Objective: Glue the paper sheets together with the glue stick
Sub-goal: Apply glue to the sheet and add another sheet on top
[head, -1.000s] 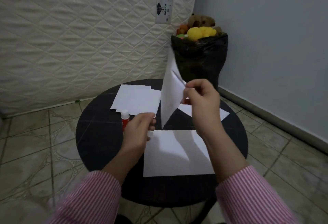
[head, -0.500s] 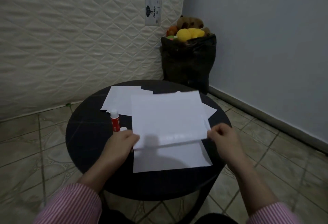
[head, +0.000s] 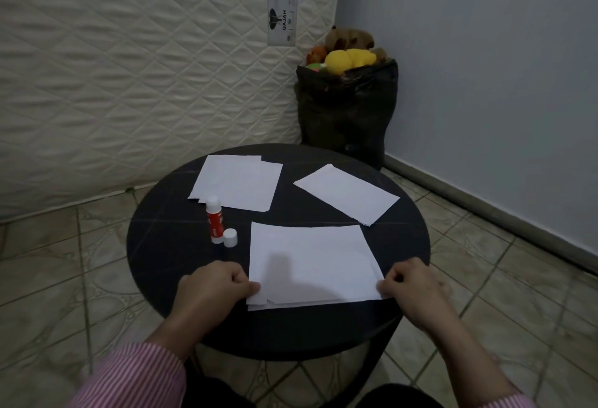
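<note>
My left hand [head: 216,288] pinches the near left corner of the paper sheets [head: 310,262] lying stacked in front of me on the round dark tabletop [head: 168,246], thumb on top and the other fingers curled. My right hand [head: 409,288] pinches the near right corner the same way. The sheets lie flat, one over another, with the lower edges slightly out of line along the near side.

The glue stick [head: 215,220] stands upright to the left of this stack, red body with a white top, and its white cap [head: 230,238] sits on the tabletop touching its base. Behind the glue stick lies a second pile of paper [head: 238,183], its near corner just behind the stick. A third lot of paper [head: 348,194] lies at an angle on the far right of the tabletop, apart from the others.

On the floor in the corner past the table stands a black bag [head: 348,110], open at the top and filled with soft toys [head: 349,52]: a yellow one, a brown one and something orange and green.
</note>
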